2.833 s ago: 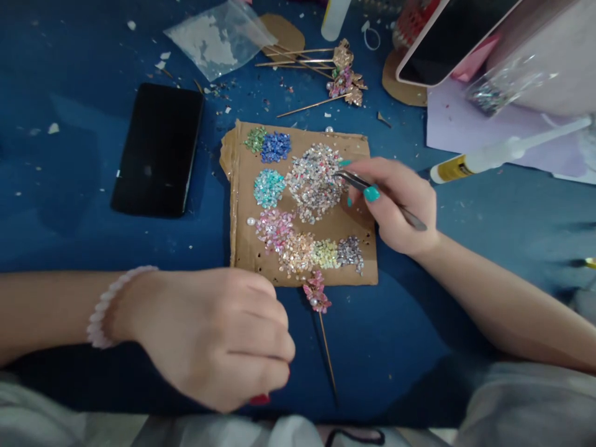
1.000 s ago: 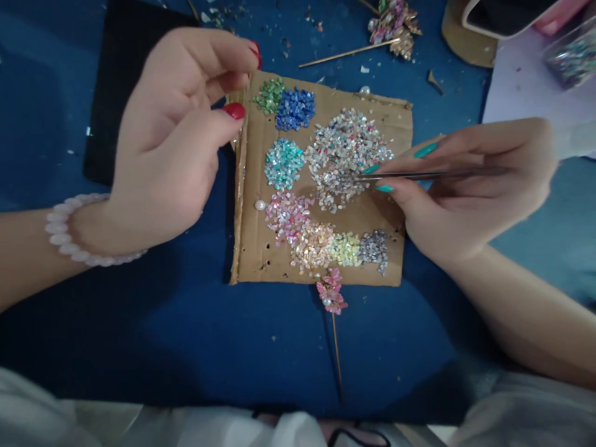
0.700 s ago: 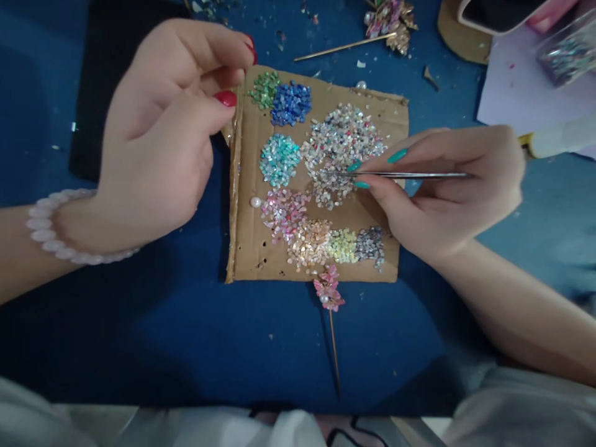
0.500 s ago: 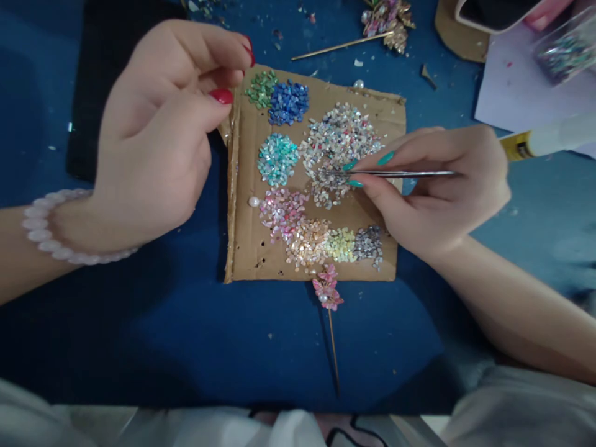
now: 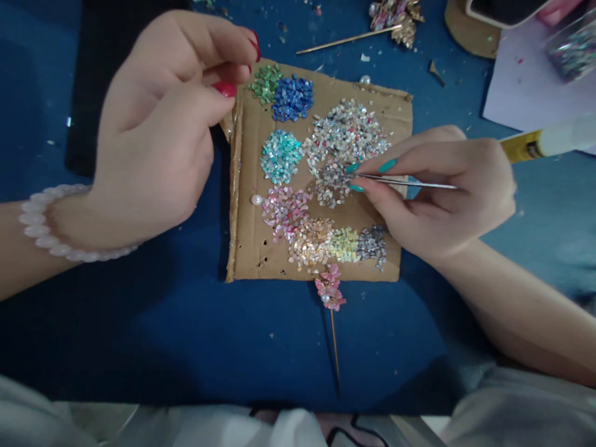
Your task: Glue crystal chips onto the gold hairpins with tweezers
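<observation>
In my right hand [image 5: 447,192] I hold metal tweezers [image 5: 410,182], thumb and forefinger pinching them near the tips. The tips sit at a small patch of silvery grey chips [image 5: 333,183], and my fingers hide their ends in part. This patch adjoins a larger heap of pale mixed chips [image 5: 349,130] on a cardboard piece [image 5: 251,254]. My left hand [image 5: 162,118] hovers by the cardboard's upper left corner, fingers loosely curled, thumb apart from the forefinger, nothing visible in it. Closest to it are green chips [image 5: 266,84] and blue chips [image 5: 292,98].
Turquoise [image 5: 281,156], pink [image 5: 285,211], peach, yellow and grey chip piles share the cardboard. A pink flower hairpin [image 5: 330,288] lies at its lower edge. Beyond are another hairpin [image 5: 349,40], a glue tube [image 5: 535,144], a chip bag [image 5: 572,49] and a dark flat object [image 5: 84,124].
The tweezers' arms show slightly more apart in my right hand, their tips still at the silvery chips. My left hand keeps much the same pose. The whole view has shifted a little.
</observation>
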